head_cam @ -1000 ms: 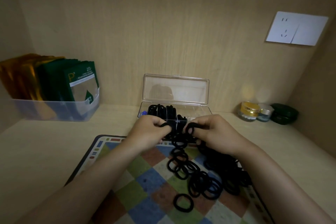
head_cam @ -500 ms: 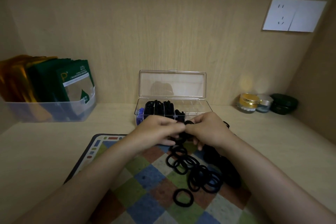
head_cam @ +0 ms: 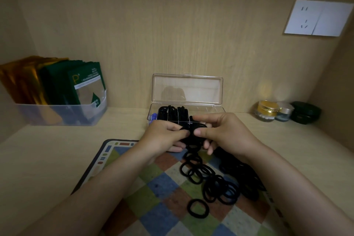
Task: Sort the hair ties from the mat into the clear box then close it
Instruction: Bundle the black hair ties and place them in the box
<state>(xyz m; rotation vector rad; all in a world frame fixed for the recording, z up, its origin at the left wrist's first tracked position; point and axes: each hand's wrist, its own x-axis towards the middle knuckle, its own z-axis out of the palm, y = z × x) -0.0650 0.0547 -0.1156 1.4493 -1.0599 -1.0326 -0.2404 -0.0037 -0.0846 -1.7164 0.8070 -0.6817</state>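
Both hands have drawn together within the last second: the left hand [head_cam: 164,136] and right hand [head_cam: 224,132] now pinch one bunch of hair ties [head_cam: 191,134] just before the open clear box [head_cam: 214,110]. Many loose ties [head_cam: 220,184] remain on the mat [head_cam: 153,184], so sorting looks far from finished.

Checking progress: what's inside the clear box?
Black hair ties fill the box's left part, something blue at its left end. The left hand and right hand hide its front middle.

Your forearms, at 7 and 5 o'clock, are bare, as are your left hand [head_cam: 164,136] and right hand [head_cam: 226,132]; the thumbnail is trimmed short.
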